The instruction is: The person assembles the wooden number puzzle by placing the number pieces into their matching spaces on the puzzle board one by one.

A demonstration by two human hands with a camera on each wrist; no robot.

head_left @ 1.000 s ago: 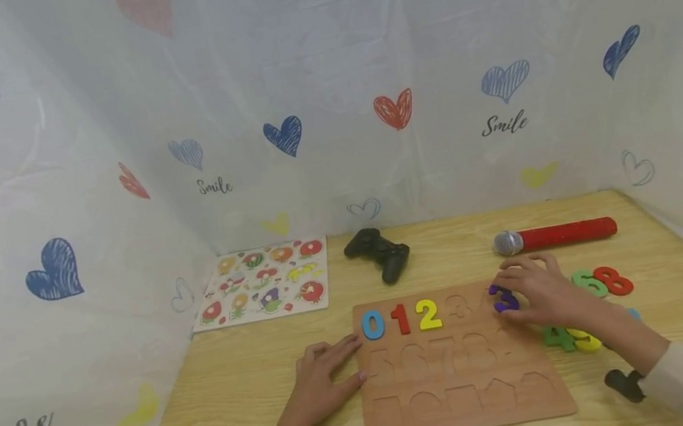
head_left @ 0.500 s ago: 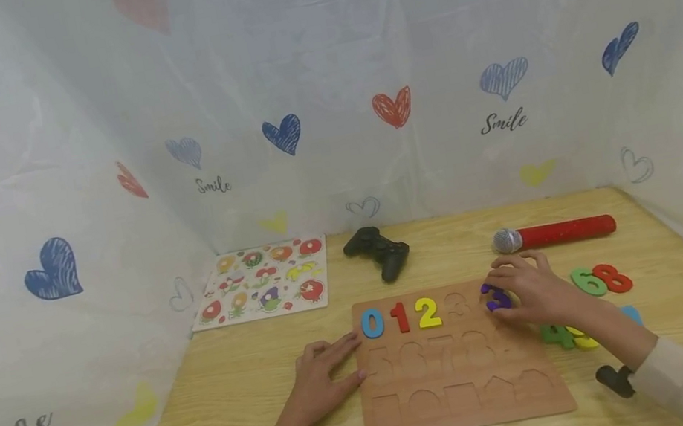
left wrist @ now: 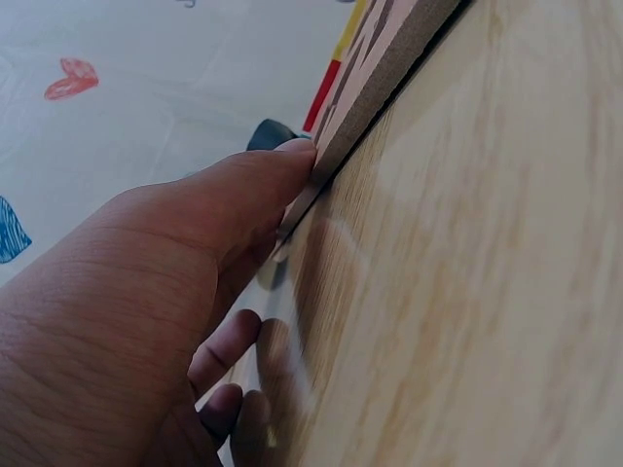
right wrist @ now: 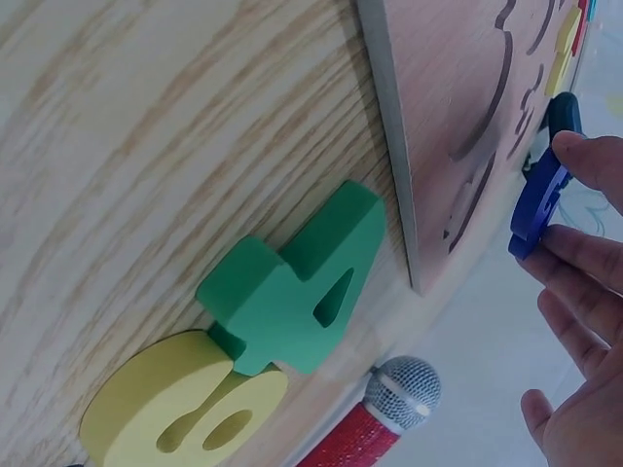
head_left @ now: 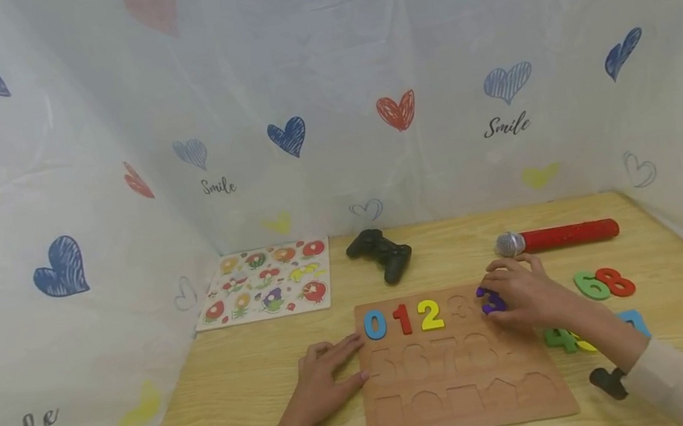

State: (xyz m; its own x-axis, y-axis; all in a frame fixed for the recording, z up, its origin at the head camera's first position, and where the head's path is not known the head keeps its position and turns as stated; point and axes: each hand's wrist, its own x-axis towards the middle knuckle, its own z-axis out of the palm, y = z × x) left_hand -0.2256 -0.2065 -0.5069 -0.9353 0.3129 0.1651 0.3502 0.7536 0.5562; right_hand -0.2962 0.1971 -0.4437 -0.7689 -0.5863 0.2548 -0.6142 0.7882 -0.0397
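The purple number 3 (head_left: 494, 303) is in the right hand (head_left: 527, 293), over the top row of the wooden puzzle board (head_left: 470, 414), just to the right of the 3-shaped recess (head_left: 459, 308). The right wrist view shows the thumb and a fingertip pinching it at opposite ends of its edge, the other fingers apart and holding nothing. It looks lifted off the board there, though the head view cannot settle whether any part touches. The left hand (head_left: 325, 374) has thumb and forefinger spread, their tips against the board's left edge; its remaining fingers hang loosely. The 3 should handle as a light, stiff piece, probably painted wood, hard to bend or break. The green number 4 (right wrist: 307, 292) lying near the board suggests the same thick slab, with enough side wall for fingertips. The smooth coating may be slightly slippery, and the curved outline could let the piece swivel under a two-point pinch. The best hold is probably high on the side walls, at the top and bottom curves, leaving the underside free and the fingertips clear of the recess rim.
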